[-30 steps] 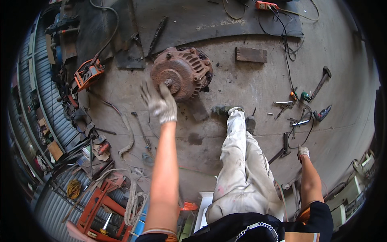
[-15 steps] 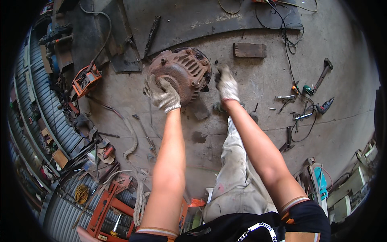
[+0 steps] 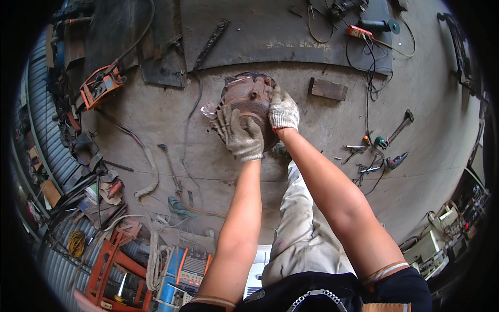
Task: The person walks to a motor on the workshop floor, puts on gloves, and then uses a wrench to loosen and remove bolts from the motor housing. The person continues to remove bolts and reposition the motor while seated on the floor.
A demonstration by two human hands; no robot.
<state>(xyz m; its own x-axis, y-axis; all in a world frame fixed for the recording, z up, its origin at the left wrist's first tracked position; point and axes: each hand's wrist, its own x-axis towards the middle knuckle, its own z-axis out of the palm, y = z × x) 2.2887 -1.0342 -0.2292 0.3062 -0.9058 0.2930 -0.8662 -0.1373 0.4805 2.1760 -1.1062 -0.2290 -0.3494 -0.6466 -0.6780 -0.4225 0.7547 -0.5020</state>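
A heavy, rusty cast-metal housing [image 3: 251, 99], rounded in shape, is on the concrete floor in front of me. Both my hands wear pale, dirty knit gloves. My left hand [image 3: 240, 134] grips the near left part of its face, fingers apart and thumb bent over the front. Against the right side rests my right hand [image 3: 285, 110], its fingers curled round the edge and their tips partly hidden. The underside of the housing cannot be seen, and my hands and wrists cover part of its near face.
Beyond lies a dark metal plate [image 3: 244, 41], with a rusty block [image 3: 328, 89] before its edge. To the right are a hammer [image 3: 401, 127] and several small tools. An orange-framed tool [image 3: 102, 87] with a cable and a hose [image 3: 150, 171] lie left. An orange frame [image 3: 104, 265] stands near left.
My right hand, apart from the housing before, now holds its right side. The housing has turned, so the slotted ribs no longer face up at the right. My view has shifted.
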